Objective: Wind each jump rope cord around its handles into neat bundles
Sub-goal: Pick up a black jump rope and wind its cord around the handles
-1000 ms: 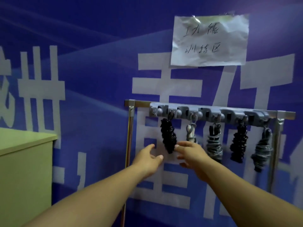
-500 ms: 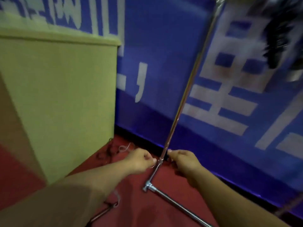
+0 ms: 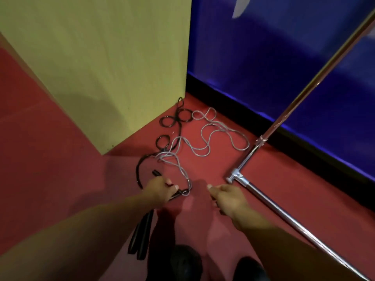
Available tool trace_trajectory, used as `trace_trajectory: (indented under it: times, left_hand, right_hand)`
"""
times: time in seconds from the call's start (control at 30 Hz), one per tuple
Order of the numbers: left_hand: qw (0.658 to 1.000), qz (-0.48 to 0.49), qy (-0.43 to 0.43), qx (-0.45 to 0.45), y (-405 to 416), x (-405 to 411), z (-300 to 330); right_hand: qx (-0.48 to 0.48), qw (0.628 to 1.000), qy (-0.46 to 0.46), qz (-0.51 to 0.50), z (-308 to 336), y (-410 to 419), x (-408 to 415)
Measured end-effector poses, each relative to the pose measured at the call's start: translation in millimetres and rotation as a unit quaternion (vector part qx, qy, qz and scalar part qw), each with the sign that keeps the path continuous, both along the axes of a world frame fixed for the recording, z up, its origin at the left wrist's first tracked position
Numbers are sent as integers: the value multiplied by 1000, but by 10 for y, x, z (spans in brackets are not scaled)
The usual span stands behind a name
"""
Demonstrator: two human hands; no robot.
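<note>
Red floor in a corner, bounded by a yellow-green cabinet at the far left and a blue wall with a black skirting at the far right. A chrome stand runs along the floor on the right-hand side, with its upright pole rising toward the top right corner.

Two untidy ropes lie on the floor, unwound. The grey cord spreads in loose loops beyond both hands, reaching toward the wall, and trails back down to the left hand. The black cord lies in small coils beyond the left hand, close against the cabinet corner, then curves round to the left of that hand. The two cords cross and tangle just beyond the left hand.

Left hand: fingers curled closed around a thin black handle, whose far tip sticks out above the knuckles. The grey cord's end meets a dark fitting at this hand's fingertips; whether it belongs to the gripped handle cannot be told.

Right hand: loosely curled, thumb extended toward the left hand, holding nothing visible. It sits apart from the cords, between the left hand and the stand's floor joint.

Two black handles lie side by side on the floor below the left forearm, nearer the person than the grip. Dark shoes show at the bottom edge.
</note>
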State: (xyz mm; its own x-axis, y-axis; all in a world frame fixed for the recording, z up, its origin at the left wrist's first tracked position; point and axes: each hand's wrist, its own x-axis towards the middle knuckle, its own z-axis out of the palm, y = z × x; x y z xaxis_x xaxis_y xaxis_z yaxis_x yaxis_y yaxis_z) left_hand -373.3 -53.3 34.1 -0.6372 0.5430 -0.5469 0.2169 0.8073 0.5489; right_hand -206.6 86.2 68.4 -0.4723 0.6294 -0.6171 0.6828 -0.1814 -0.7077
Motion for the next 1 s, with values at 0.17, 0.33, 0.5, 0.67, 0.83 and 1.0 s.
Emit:
trace_trajectory:
  times: [0.17,0.33,0.5,0.67,0.83,1.0]
  left_hand:
    - [990,131,35,-33,-550,189,-277]
    - [981,171,-24,-91,-991,386,-425]
    - [984,104,-24,-142,-1036,371,-478]
    - [984,83,-4,-159,-1020,355,-558]
    - [985,84,5,-150,-1053,324,-597]
    - [989,123,-7,-85,-997,335,-544]
  right_hand:
    - [-21,1000,1,-10,-586,-182,-130]
    - [-50,998,13,23,-731,-413,-190]
    - [-44,998,13,43,-754,-477,-181]
    - [-46,998,-17,36,-888,-488,-56]
    - [-33,998,-23,42,-936,-455,-9]
    - [-41,998,-13,47,-931,-488,-25]
